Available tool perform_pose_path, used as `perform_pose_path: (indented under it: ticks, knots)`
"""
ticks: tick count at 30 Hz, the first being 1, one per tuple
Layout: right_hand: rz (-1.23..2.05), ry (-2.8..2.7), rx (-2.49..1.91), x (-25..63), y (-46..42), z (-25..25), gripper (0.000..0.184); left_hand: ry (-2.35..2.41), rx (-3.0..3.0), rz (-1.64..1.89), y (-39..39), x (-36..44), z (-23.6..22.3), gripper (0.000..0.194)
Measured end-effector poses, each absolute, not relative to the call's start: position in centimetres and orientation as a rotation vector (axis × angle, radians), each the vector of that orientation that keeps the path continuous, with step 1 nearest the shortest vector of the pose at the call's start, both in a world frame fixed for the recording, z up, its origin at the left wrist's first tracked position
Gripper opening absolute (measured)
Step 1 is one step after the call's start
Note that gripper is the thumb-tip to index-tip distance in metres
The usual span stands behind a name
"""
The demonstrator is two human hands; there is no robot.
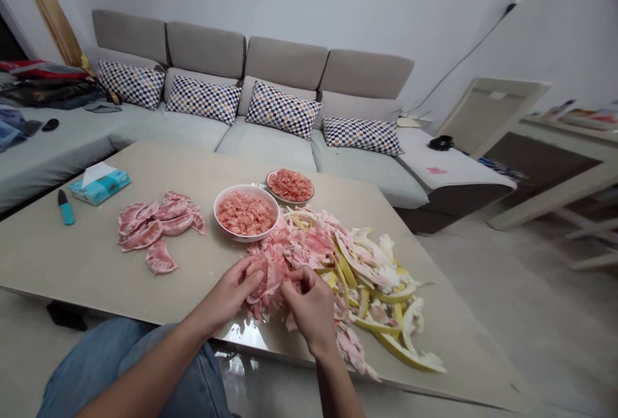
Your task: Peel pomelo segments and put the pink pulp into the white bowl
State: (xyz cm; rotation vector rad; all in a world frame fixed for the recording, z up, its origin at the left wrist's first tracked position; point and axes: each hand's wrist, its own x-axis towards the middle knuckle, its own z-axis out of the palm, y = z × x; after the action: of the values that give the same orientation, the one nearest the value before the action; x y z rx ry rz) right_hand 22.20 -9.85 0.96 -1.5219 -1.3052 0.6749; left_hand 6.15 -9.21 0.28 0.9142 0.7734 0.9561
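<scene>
My left hand (241, 284) is closed on a pink pomelo segment (258, 274) over the near edge of the table. The fingertips of my right hand (309, 302) pinch the pale membrane at the segment's right side. Just behind both hands spreads a heap of pink membrane scraps (309, 244), mixed with yellow-green pomelo rinds (386, 315) to the right. A white bowl (246, 237) full of peeled pink pulp stands beyond my left hand. Farther back is a dark-rimmed plate (290, 200) heaped with more pulp. Several unpeeled pomelo segments (159, 228) lie left of the bowl.
On the table (96, 263), a blue tissue pack (100, 184) and a knife with a teal handle (65, 207) lie at the left. A grey sofa (270, 144) with checked cushions (282, 110) runs along the wall behind. Furniture with a slanted panel (487, 115) stands at right.
</scene>
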Motion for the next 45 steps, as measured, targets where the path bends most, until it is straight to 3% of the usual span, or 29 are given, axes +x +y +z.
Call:
perform_pose_path:
  ticks: [9,13,16,19,23,29,37,45]
  knots:
    - [0.381,-1.403,-1.581,24.0,-9.6,0.5,0.009,0.763,0.908,0.888,-9.5,6.3,1.1,0.05]
    - [0.606,-1.476,-1.394,24.2,-9.9,1.2,0.01,0.756,0.794,0.898,-9.1,5.9,1.4,0.045]
    - [0.911,-1.462,-1.24,23.6,-10.1,1.6,0.023,0.799,0.757,0.927,-9.0,5.8,1.2,0.044]
    - [1.002,-1.426,-1.196,22.6,-10.2,1.6,0.036,0.822,0.803,0.934,-9.1,6.0,0.8,0.045]
    - [0.95,-1.437,-1.232,21.2,-10.3,1.5,0.018,0.815,0.846,0.96,-9.2,6.2,0.6,0.044]
    - [0.701,-1.385,-1.15,20.5,-11.0,1.8,0.01,0.861,0.915,1.041,-9.1,5.9,0.8,0.04]
    - [0.624,-1.311,-1.215,21.5,-11.1,2.4,0.012,0.722,1.0,1.005,-9.2,6.4,1.6,0.043]
    - [0.787,-1.369,-1.15,22.9,-10.6,3.1,0.01,0.721,0.788,0.862,-9.2,5.7,1.0,0.039]
